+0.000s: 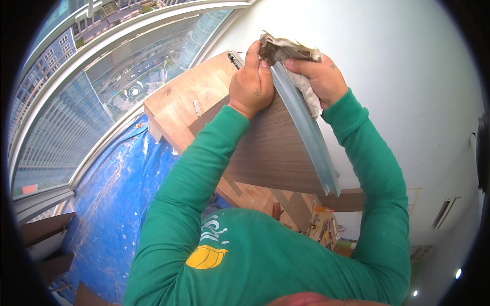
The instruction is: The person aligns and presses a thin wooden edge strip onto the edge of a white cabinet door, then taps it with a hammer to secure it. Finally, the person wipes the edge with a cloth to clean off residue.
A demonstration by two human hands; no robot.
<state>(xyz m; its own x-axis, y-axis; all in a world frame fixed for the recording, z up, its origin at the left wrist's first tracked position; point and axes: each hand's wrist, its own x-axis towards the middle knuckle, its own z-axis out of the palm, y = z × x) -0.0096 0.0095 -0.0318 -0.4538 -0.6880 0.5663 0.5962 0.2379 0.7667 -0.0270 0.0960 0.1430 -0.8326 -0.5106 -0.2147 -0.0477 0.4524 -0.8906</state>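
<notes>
Hands number two: left hand [251, 81] curled tight around one wooden panel [270, 148], right hand [317, 76], at three o'clock, clutching one crumpled rag [286, 50] against its edge.

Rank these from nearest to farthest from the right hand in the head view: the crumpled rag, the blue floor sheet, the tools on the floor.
From the right hand:
1. Crumpled rag, gripped in it.
2. Tools on the floor, far below, slightly right.
3. Blue floor sheet, lower left.
</notes>
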